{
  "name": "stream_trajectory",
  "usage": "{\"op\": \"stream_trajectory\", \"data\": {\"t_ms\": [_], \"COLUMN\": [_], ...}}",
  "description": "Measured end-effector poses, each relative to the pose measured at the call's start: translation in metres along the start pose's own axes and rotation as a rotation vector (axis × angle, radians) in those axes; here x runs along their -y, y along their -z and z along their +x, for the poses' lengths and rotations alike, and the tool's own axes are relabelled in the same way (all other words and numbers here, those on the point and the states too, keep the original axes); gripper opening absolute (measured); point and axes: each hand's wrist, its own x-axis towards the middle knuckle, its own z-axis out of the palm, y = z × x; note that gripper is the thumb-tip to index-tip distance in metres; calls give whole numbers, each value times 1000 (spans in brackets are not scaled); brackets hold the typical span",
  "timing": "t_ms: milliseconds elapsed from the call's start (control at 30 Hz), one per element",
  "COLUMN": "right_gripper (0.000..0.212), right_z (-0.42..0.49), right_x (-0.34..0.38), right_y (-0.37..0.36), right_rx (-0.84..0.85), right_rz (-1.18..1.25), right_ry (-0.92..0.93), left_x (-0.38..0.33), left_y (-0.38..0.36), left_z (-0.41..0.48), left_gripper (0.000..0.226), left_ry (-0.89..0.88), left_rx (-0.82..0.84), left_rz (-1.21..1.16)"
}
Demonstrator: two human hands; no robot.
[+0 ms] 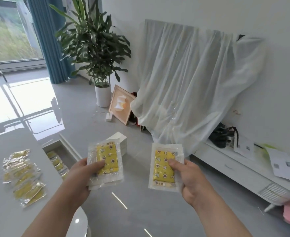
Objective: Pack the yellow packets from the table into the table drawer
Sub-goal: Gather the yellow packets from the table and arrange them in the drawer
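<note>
In the head view, the left hand (82,173) grips a small stack of yellow packets (106,161), thumb pressed on top, and the right hand (188,178) grips another stack (164,166) the same way, both held flat over the floor (140,211), probably to keep them tidy for stowing. The open drawer (62,151) just left of them holds some packets (56,161), while a loose pile (24,175) waits on the table (4,211)

Glossy grey floor (140,211) — sunlit window (7,31)
</note>
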Motion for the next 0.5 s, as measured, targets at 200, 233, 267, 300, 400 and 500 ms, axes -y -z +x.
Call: {"op": "stream_trajectory", "data": {"t_ms": [200, 233, 267, 300, 400, 500], "right_gripper": [15, 15, 15, 15, 17, 17], "right_z": [83, 96, 109, 123, 167, 216], "right_x": [43, 49, 55, 61, 80, 101], "right_y": [-12, -14, -16, -17, -22, -24], "right_rx": [23, 31, 39, 47, 71, 101], "right_rz": [-1, -1, -3, -4, -7, -1], "right_ry": [-6, -8, -10, -9, -14, -22], "left_x": [-33, -38, -41, -44, -50, -57], "left_y": [-39, -46, -52, -59, -79, -102], "left_z": [75, 86, 97, 109, 145, 184], "left_gripper": [13, 13, 14, 14, 17, 20], "left_ry": [4, 2, 2, 3, -1, -15], "left_rx": [-33, -37, -42, -47, -80, -108], "left_rz": [-21, -25, -26, -27, -32, -37]}}
